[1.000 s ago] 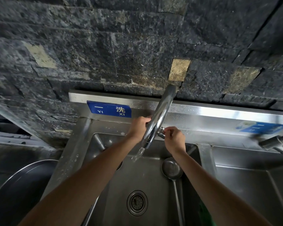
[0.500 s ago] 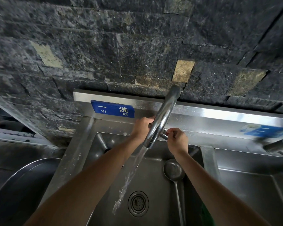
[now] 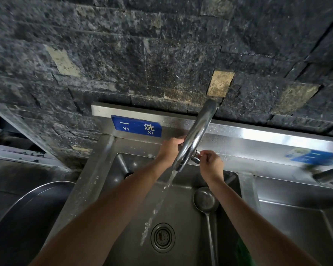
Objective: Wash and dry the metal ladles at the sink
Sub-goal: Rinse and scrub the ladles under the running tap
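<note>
Two bare forearms reach forward from the bottom edge, converging on the curved chrome tap spout [image 3: 195,135]. Your left hand [image 3: 169,148] is behind the spout's left side, fingers curled round it near the lower bend, wrist straight, back of hand up. Your right hand [image 3: 211,166] sits just right of the spout, fingers curled, thumb and forefinger pinching the small metal tap valve knob [image 3: 196,157] that sticks out beside the outlet; wrist bent slightly down. Both arms extended, elbows out of frame.

A stream of running water [image 3: 158,206] falls from the outlet, slanting down-left, and lands just left of the round perforated drain strainer [image 3: 162,237] in the stainless steel sink basin [image 3: 181,189].

The long-handled metal ladle [image 3: 207,202] lies in the basin right of the stream, bowl up toward the back wall directly below your right wrist, handle running toward the bottom edge; not touched by either hand. A second ladle handle looks to lean in the basin's back-left corner, partly hidden by your left arm.

Further out: blue rectangular sign with white characters [image 3: 136,126] on the steel backsplash, left of the spout. Large round steel bowl [image 3: 23,217] at far left. Second basin and another tap at right, blurred. Dark rough stone-tile wall [image 3: 123,54] above.
</note>
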Tool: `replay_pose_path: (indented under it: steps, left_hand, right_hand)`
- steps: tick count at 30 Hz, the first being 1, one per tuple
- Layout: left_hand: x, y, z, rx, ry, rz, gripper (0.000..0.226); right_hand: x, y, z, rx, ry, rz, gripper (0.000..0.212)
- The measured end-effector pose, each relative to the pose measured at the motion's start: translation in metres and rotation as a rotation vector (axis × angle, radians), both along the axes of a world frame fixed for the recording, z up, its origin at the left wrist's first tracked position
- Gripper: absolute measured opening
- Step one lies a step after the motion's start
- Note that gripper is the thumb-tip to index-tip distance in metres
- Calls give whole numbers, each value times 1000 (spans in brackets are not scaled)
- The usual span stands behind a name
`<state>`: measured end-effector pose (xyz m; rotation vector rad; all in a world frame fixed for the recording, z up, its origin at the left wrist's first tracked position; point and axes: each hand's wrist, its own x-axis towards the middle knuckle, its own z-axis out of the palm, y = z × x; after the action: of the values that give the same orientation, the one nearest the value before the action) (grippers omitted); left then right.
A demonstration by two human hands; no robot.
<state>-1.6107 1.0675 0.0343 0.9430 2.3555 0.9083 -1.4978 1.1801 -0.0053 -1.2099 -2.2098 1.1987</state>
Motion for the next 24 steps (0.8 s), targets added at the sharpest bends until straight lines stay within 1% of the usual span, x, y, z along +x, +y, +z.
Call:
replay_pose_path:
  steps: [1, 2, 3, 4, 7, 9, 11, 13, 14, 16, 18, 20, 21, 22, 24]
  left_hand:
    - [-7, 2, -15, 63, -71, -11, 31]
    - [-9, -2, -19, 62, -109, -6, 30]
    - [-4, -7, -10, 94, -148, 25, 32]
    - [-3, -9, -13, 93, -164, 32, 34]
    - [11, -19, 5, 124, -130, -14, 39]
    - [10, -18, 2, 100, -225, 31, 40]
    - [12, -18, 1, 73, -219, 10, 44]
    - [17, -22, 2, 75, -215, -38, 52]
    - [20, -27, 0, 79, -231, -30, 54]
    - [26, -43, -8, 45, -225, 42, 53]
    - [32, -66, -22, 25, -173, 112, 62]
    - [36, -97, -46, -62, -157, 136, 69]
    - [36, -117, -64, -127, -155, 157, 69]
    - [38, -136, -76, -194, -163, 186, 67]
    - [46, -175, -94, -271, -168, 240, 62]
  right_hand:
    - [0, 0, 0, -3, -5, 3, 26]
    - [1, -1, 0, -6, -11, 8, 26]
    - [1, 0, 0, -11, -16, 11, 25]
    - [2, -1, 1, -21, -21, 10, 25]
    - [1, -2, 1, -39, -30, -1, 26]
    - [0, -2, 2, -44, -39, -7, 26]
    - [1, -3, 1, -48, -48, -8, 21]
    - [3, -5, -1, -95, -42, -28, 13]
    - [6, -9, -2, -134, -41, -39, 18]
    - [15, -22, -8, -199, -39, -58, 32]
    - [24, -42, -17, -225, -36, -65, 41]
    - [32, -64, -35, -225, -55, -57, 46]
    - [34, -77, -47, -246, -66, -56, 45]
    - [35, -89, -57, -274, -81, -49, 39]
    - [36, -114, -76, -304, -152, 18, 20]
